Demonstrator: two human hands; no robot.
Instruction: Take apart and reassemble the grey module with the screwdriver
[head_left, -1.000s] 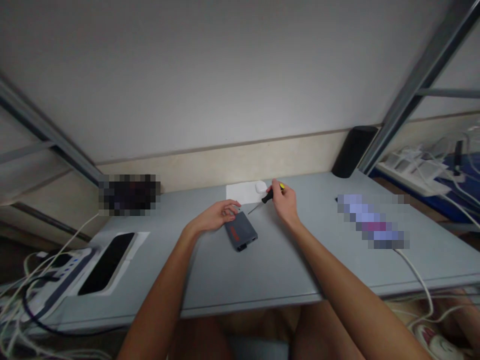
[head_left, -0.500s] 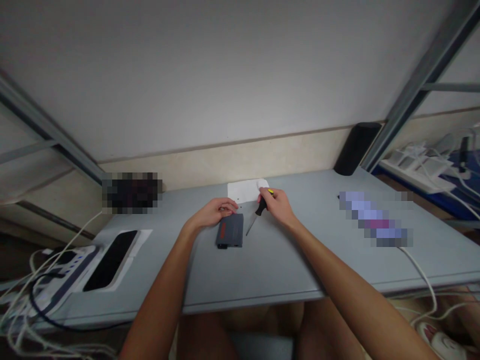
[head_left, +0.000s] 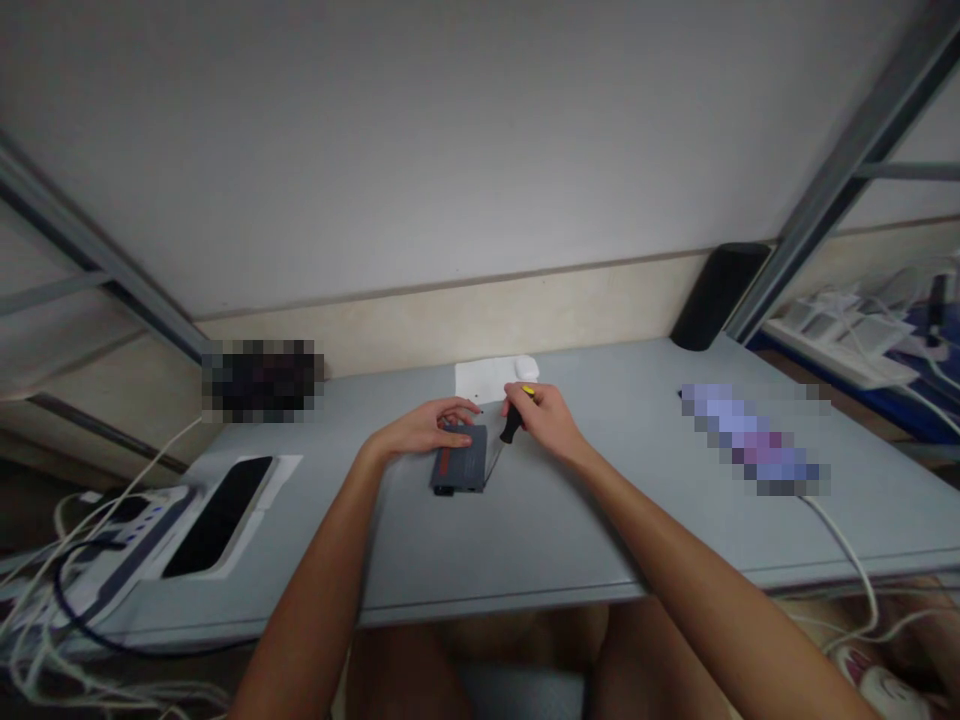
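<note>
Since the earlier frames the right hand (head_left: 544,420) has drawn in toward the middle, bringing the screwdriver (head_left: 511,424) from beside the grey box (head_left: 459,458) to its right edge; the box itself has turned from skewed to nearly square with the table (head_left: 570,520). The left hand (head_left: 427,430) lies on the box's far end, fingers loosely curled over it, seemingly pinning it flat. The right hand is closed around the black handle, yellow cap up, shaft slanting down-left; the tip sits at the box edge, contact too small to confirm. A white sheet (head_left: 484,378) with a small white object lies just behind the hands. Well apart: a dark phone (head_left: 217,515) on a white tray at left, a power strip with tangled cables beyond it, a black cylinder (head_left: 716,295) at the back right, a white cable (head_left: 840,545) trailing off the right edge. Nothing stands between hands and box.
</note>
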